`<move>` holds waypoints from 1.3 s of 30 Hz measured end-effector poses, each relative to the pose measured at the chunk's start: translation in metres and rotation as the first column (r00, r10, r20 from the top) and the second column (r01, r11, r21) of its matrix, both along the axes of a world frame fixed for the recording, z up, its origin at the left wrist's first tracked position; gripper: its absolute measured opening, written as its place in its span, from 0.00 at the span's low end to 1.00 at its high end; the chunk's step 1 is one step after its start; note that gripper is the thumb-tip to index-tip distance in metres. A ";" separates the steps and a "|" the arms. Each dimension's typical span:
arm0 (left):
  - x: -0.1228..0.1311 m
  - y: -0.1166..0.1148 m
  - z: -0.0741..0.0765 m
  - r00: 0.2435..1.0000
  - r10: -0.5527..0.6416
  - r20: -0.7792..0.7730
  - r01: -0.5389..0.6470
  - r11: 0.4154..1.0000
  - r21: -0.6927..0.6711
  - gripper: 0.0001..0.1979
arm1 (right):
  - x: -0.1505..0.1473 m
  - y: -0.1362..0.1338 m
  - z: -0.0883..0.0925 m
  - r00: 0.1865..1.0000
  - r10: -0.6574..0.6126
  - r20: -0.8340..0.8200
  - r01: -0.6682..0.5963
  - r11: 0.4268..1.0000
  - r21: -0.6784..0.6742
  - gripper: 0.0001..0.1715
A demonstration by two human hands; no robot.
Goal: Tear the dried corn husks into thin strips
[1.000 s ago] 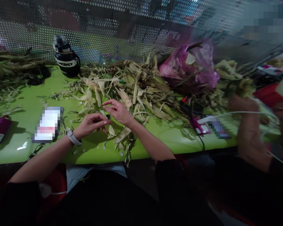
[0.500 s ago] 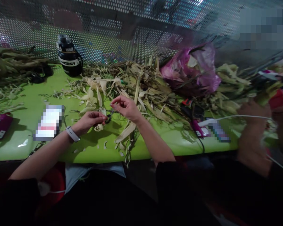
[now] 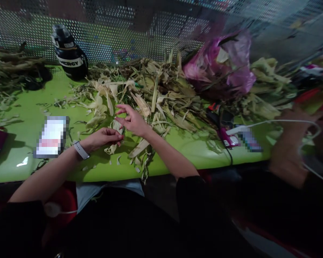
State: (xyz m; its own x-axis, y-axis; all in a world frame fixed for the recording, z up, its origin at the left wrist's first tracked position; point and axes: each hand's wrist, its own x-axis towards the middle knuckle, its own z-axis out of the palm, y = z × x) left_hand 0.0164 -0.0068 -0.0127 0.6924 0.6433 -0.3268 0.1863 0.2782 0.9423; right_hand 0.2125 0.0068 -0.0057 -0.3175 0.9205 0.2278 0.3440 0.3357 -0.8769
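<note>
My left hand [image 3: 109, 138], with a pale watch strap on the wrist, is closed in a pinch above the green table [image 3: 78, 168]. What lies between its fingertips is too small to make out. A pale curl of husk [image 3: 111, 149] shows just below those fingers. My right hand [image 3: 131, 121] hovers just above and to the right, its fingers spread apart with no held thing visible. Dry corn husks [image 3: 97, 107] lie loose beyond both hands. A long husk strip [image 3: 139, 148] rests under my right forearm.
A dark bottle [image 3: 70, 59] stands at the back left, near a phone [image 3: 51, 137]. A heap of husks [image 3: 174, 96] and a pink plastic bag [image 3: 218, 68] fill the back. At right are a cable [image 3: 280, 122], another phone [image 3: 249, 139] and a co-worker's blurred hands [image 3: 293, 132].
My right hand has shifted left and its fingers have spread wider. My left hand stays pinched at nearly the same place. The view has tilted slightly.
</note>
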 end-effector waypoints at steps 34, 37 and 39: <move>-0.005 0.011 -0.005 0.985 0.136 0.108 -0.110 0.970 -0.215 0.08 | 0.022 -0.023 0.044 0.729 0.565 0.386 -0.507 0.825 -0.250 0.16; -0.005 0.010 0.001 0.984 0.144 0.107 -0.118 0.969 -0.216 0.09 | 0.026 -0.019 0.044 0.745 0.555 0.370 -0.475 0.831 -0.289 0.11; -0.006 0.010 0.004 0.981 0.158 0.115 -0.131 0.968 -0.215 0.10 | 0.029 -0.015 0.042 0.787 0.500 0.361 -0.414 0.863 -0.290 0.10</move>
